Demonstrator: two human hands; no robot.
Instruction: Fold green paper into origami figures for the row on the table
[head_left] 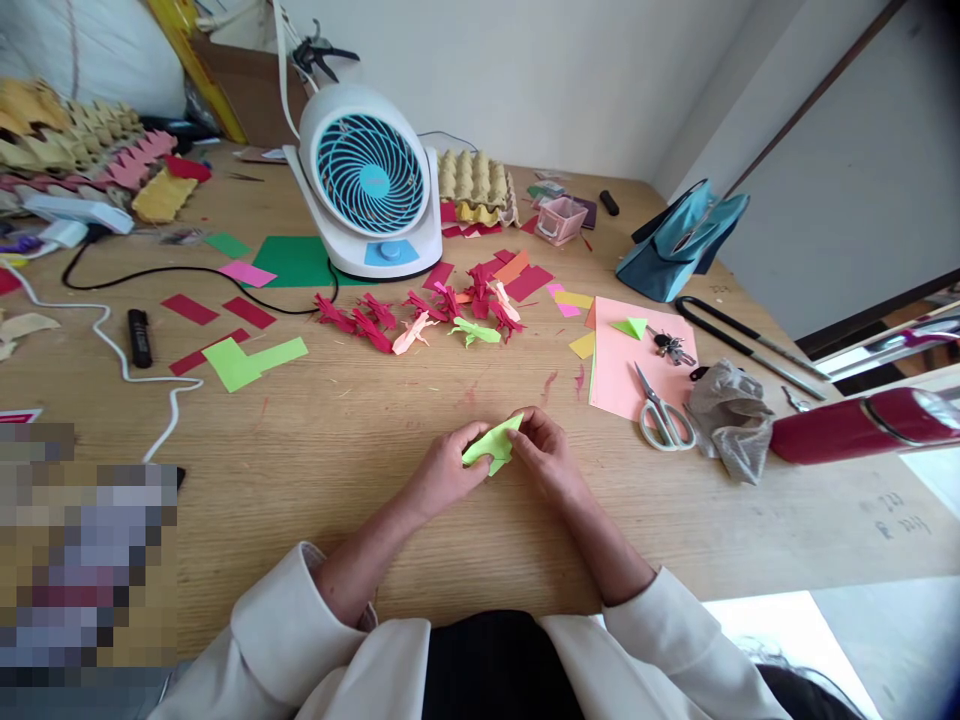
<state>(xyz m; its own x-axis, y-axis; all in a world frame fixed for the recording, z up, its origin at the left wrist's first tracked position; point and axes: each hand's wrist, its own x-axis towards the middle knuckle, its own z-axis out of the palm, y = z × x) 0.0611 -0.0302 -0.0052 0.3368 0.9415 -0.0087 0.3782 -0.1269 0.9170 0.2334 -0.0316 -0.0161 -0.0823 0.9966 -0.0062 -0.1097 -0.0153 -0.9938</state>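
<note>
Between my two hands, just above the table's near middle, is a folded piece of lime-green paper (495, 444). My left hand (448, 466) pinches its left end, thumb along the lower edge. At the upper right corner, my right hand (546, 452) grips it between thumb and fingers. Beyond the hands lies a row of small folded paper figures: several red ones (371, 330), a pale pink one (412, 333) and a lime-green one (478, 332). Flat lime-green paper pieces (238, 364) lie to the left.
A white fan (367, 180) stands behind the figures. On the right are pink paper sheets (619, 375), scissors (661, 412), a crumpled grey cloth (729, 415), a red flask (862, 425) and a teal bag (679, 245). A black marker (139, 338) and white cable (112, 340) lie left.
</note>
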